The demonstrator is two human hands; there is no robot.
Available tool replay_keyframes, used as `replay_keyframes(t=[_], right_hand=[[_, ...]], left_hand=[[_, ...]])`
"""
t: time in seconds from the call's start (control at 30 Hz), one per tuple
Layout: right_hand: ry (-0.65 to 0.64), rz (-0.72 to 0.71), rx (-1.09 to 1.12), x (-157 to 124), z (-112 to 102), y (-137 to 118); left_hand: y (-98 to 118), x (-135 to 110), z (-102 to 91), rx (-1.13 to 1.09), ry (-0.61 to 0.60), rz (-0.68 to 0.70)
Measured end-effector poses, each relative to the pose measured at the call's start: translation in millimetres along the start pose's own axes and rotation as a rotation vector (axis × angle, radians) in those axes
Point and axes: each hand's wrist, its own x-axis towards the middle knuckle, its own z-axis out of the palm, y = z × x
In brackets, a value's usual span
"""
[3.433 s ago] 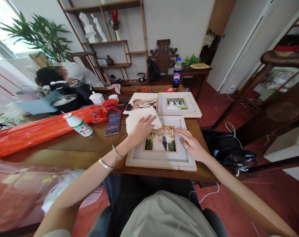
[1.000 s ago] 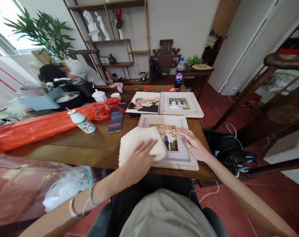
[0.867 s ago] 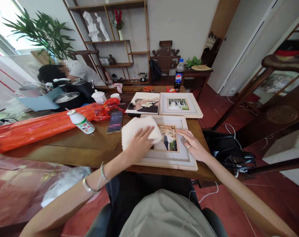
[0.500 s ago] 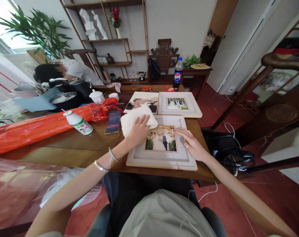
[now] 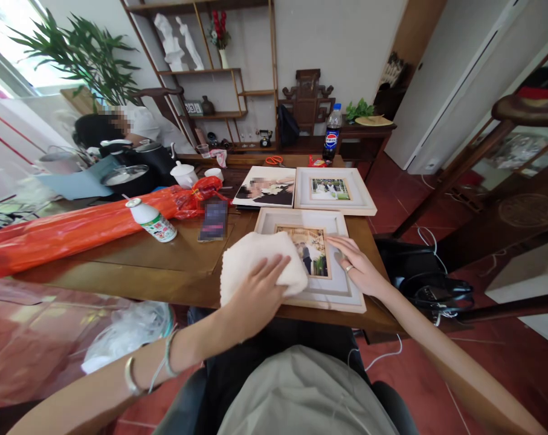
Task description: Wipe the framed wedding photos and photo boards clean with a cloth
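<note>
A white-framed photo (image 5: pixel 332 284) lies flat at the near edge of the wooden table (image 5: pixel 165 260). My left hand (image 5: pixel 255 290) presses a folded white cloth (image 5: pixel 255 260) onto the frame's near left part, fingers spread flat over the cloth. My right hand (image 5: pixel 359 269), a ring on one finger, rests flat and open on the frame's right border and holds it still. The cloth covers the left half of the picture.
Behind lie a second white frame (image 5: pixel 332 190) and an unframed print (image 5: pixel 267 192). A phone (image 5: pixel 214 219), a small white bottle (image 5: pixel 151 220) and a long orange plastic bag (image 5: pixel 74 232) lie left. A person sits at the far left by pots (image 5: pixel 124 175). A black bag (image 5: pixel 419 272) lies on the floor, right.
My left hand has slid the cloth back from the frame's far left corner toward its near left part, as part of a repeated back-and-forth stroke. My right hand has stayed on the frame.
</note>
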Motion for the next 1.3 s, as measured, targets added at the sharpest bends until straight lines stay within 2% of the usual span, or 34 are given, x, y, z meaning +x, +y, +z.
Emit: replay_keyframes(t=[0.23, 0.33, 0.4, 0.47, 0.53, 0.67, 0.8, 0.9, 1.0, 1.13, 1.2, 1.3], right_hand=[[-0.024, -0.009, 0.018, 0, -1, -1], [-0.020, -0.002, 0.018, 0, -1, -1], [-0.014, 0.002, 0.020, 0, -1, -1], [-0.013, 0.000, 0.023, 0, -2, -1], [-0.017, -0.004, 0.025, 0, -2, -2], [-0.011, 0.001, 0.017, 1, -2, -3], [-0.006, 0.009, -0.002, 1, -1, -3], [-0.008, 0.017, -0.009, 0, 0, -2], [-0.020, 0.012, -0.009, 0, -1, 0], [-0.020, -0.004, -0.006, 0, -1, 0], [-0.013, -0.006, -0.003, 0, -1, -1], [-0.013, -0.004, -0.002, 0, -1, -1]], left_hand=[[-70, 65, 13.9, 0.103, 0.051, -0.209], [-95, 89, 17.5, 0.126, 0.083, -0.207], [-103, 97, 18.3, 0.126, 0.078, -0.178], [-102, 97, 16.6, 0.114, 0.032, -0.145], [-91, 87, 12.0, 0.093, -0.043, -0.091], [-48, 46, -6.5, 0.009, -0.162, 0.047], [-5, 4, -30.4, -0.142, -0.176, 0.196], [9, -4, -34.0, -0.204, -0.144, 0.205], [1, 10, -18.1, -0.158, -0.095, 0.134], [-28, 48, 9.6, -0.001, -0.017, -0.002], [-44, 69, 17.3, 0.064, 0.020, -0.049], [-61, 97, 21.7, 0.132, 0.050, -0.037]])
